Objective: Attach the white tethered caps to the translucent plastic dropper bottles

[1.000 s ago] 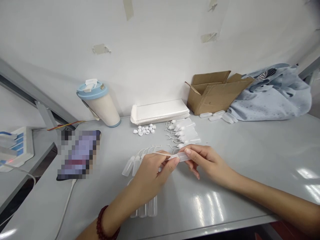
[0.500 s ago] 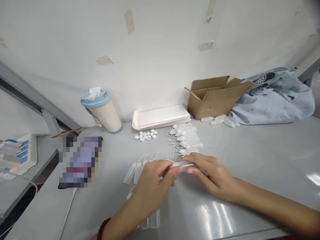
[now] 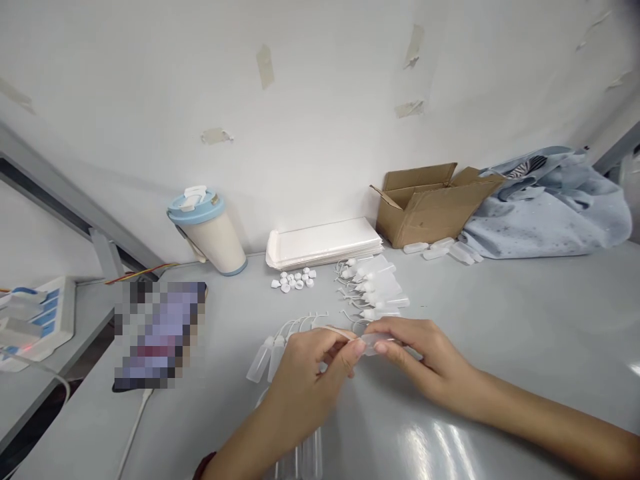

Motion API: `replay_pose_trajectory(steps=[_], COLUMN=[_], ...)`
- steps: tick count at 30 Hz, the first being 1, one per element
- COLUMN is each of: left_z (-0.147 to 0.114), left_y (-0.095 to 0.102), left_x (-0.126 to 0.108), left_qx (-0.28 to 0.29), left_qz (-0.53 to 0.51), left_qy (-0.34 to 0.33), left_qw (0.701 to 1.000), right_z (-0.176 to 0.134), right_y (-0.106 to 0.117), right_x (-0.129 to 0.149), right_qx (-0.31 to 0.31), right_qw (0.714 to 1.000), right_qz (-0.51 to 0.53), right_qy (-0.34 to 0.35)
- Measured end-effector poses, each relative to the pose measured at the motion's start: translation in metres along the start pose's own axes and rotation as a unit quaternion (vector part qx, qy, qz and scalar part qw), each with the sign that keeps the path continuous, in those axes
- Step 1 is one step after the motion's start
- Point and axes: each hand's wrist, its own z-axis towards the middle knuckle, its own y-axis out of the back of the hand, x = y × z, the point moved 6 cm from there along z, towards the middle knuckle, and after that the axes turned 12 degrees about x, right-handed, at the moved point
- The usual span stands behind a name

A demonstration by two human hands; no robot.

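Both my hands meet over the table around one small translucent plastic bottle [image 3: 371, 341] lying nearly level. My right hand [image 3: 430, 360] grips its body between thumb and fingers. At the bottle's neck end, my left hand [image 3: 313, 380] is closed in a pinch; its fingers hide the cap. A thin white strip shows above the left fingers. Similar bottles with curved thin spouts [image 3: 377, 283] lie in a group just beyond my hands. More of them [image 3: 260, 360] lie left of and partly under my left hand, and others [image 3: 313, 453] below its wrist.
Small white caps [image 3: 295, 280] lie in a cluster before a stack of white envelopes [image 3: 325, 241]. An open cardboard box [image 3: 435, 213] stands behind loose bottles [image 3: 435, 250], beside a blue cloth bag [image 3: 555, 213]. A tumbler [image 3: 210, 233], phone [image 3: 165, 337] and power strip [image 3: 45, 320] are left.
The white cap piece visible between my hands earlier is now covered by my left fingers. My hands are closer together on the bottle. The view has tilted up slightly.
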Motion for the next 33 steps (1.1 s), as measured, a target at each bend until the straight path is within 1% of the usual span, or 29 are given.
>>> replay_pose_trajectory(steps=[1, 3, 6, 9, 11, 13, 15, 17, 19, 22, 23, 24, 26, 29, 31, 33], left_z=[0.0, -0.001, -0.002, -0.002, -0.001, -0.001, -0.002, -0.005, -0.009, -0.015, -0.016, -0.016, -0.013, -0.005, -0.001, 0.0], left_y=[-0.001, -0.002, -0.005, -0.007, -0.008, -0.008, -0.007, -0.007, -0.009, -0.014, -0.014, -0.014, -0.012, -0.006, -0.004, -0.006], left_x=[0.002, 0.003, 0.005, 0.007, 0.005, 0.001, -0.007, -0.015, -0.02, -0.022, -0.022, -0.022, -0.019, -0.01, -0.005, -0.001], left_qx=[0.015, 0.029, 0.038, 0.041, 0.036, 0.016, -0.023, -0.068, -0.104, -0.133, -0.137, -0.137, -0.115, -0.058, -0.019, 0.02], left_qz=[-0.022, -0.043, -0.051, -0.06, -0.054, -0.016, 0.057, 0.137, 0.202, 0.27, 0.281, 0.283, 0.255, 0.163, 0.099, 0.035], left_qy=[0.018, 0.031, 0.045, 0.064, 0.061, 0.034, -0.024, -0.1, -0.172, -0.241, -0.251, -0.252, -0.214, -0.092, -0.021, 0.021], left_qw=[0.999, 0.998, 0.997, 0.995, 0.996, 0.999, 0.998, 0.983, 0.959, 0.923, 0.916, 0.915, 0.936, 0.981, 0.995, 0.999], right_z=[-0.001, -0.004, -0.007, -0.009, -0.009, -0.008, -0.007, -0.004, -0.001, 0.001, 0.001, 0.0, 0.001, 0.003, 0.003, 0.002], right_y=[0.001, 0.001, -0.001, -0.004, -0.005, -0.005, -0.003, 0.0, 0.001, -0.002, -0.005, -0.008, -0.01, -0.003, 0.001, 0.002], right_x=[0.004, 0.01, 0.014, 0.015, 0.015, 0.016, 0.018, 0.018, 0.015, 0.004, 0.0, -0.004, -0.008, -0.005, -0.002, 0.0], right_qx=[-0.011, -0.027, -0.047, -0.055, -0.044, -0.027, -0.012, 0.004, 0.021, 0.063, 0.081, 0.095, 0.095, 0.047, 0.018, 0.001], right_qw=[0.999, 0.992, 0.97, 0.945, 0.942, 0.953, 0.97, 0.986, 0.997, 0.995, 0.989, 0.982, 0.979, 0.995, 0.999, 1.0], right_qz=[-0.035, -0.091, -0.193, -0.283, -0.297, -0.269, -0.209, -0.131, -0.054, 0.07, 0.11, 0.145, 0.16, 0.079, 0.031, 0.007], right_qy=[0.028, 0.08, 0.137, 0.155, 0.148, 0.139, 0.128, 0.098, 0.05, -0.031, -0.055, -0.075, -0.086, -0.046, -0.022, -0.002])
